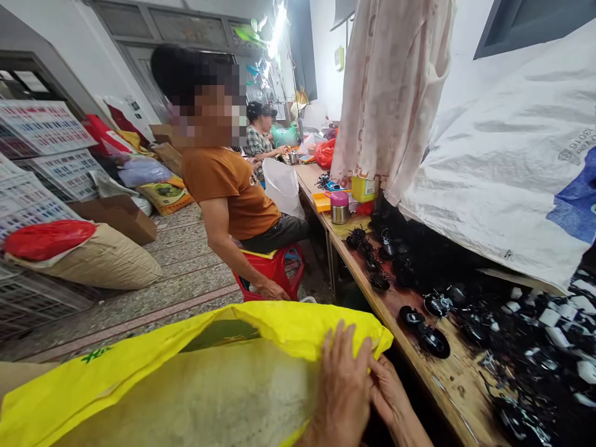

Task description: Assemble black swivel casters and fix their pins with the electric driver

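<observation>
A yellow woven sack [153, 357] stretches across the foreground, its mouth gaping and its paler inner side showing. At the sack's right end, my left hand [342, 382] lies over the folded rim, fingers bent onto the yellow cloth and gripping it. Just beside it, my right hand [391, 391] pinches the rim's corner; part of its fingers is hidden behind the left hand and the cloth. Both hands are close together, left of the workbench edge. What the sack contains, if anything, cannot be seen.
A co-worker in an orange shirt [233, 192] sits on a red stool [270, 273] just beyond the sack. The wooden bench [442, 385] on the right carries black parts [433, 338] and a steel jar [339, 210]. Crates [44, 127] and a stuffed sack [107, 261] stand left.
</observation>
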A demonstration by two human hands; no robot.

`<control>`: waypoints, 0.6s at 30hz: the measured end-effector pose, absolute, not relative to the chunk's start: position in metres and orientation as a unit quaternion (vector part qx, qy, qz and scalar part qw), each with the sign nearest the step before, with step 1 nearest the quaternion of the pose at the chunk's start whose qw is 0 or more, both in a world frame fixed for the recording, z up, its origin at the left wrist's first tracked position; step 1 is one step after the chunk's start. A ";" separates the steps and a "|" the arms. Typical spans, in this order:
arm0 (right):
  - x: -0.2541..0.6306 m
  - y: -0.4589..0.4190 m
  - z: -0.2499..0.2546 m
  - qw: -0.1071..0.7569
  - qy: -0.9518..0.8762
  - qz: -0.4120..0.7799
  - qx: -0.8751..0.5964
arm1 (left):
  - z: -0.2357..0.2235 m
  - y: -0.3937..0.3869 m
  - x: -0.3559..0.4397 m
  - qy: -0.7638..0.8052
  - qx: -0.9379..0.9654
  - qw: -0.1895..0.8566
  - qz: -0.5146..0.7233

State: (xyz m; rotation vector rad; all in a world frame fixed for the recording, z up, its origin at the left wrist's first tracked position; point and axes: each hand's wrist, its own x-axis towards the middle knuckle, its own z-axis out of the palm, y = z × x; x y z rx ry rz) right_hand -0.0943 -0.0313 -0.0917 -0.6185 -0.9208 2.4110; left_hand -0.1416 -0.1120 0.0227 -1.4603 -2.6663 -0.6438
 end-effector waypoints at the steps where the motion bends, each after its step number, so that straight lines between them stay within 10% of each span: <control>1: -0.097 -0.030 -0.090 0.222 -0.307 0.897 -0.227 | 0.021 -0.122 -0.151 -0.874 -0.455 0.063 -0.163; 6: -0.103 -0.030 -0.083 0.198 -0.237 0.917 -0.253 | 0.006 -0.163 -0.211 -0.919 -0.378 0.110 -0.021; 18: -0.102 -0.045 -0.112 0.222 -0.429 0.815 -0.319 | 0.002 -0.132 -0.308 -0.943 -0.295 -0.154 -0.026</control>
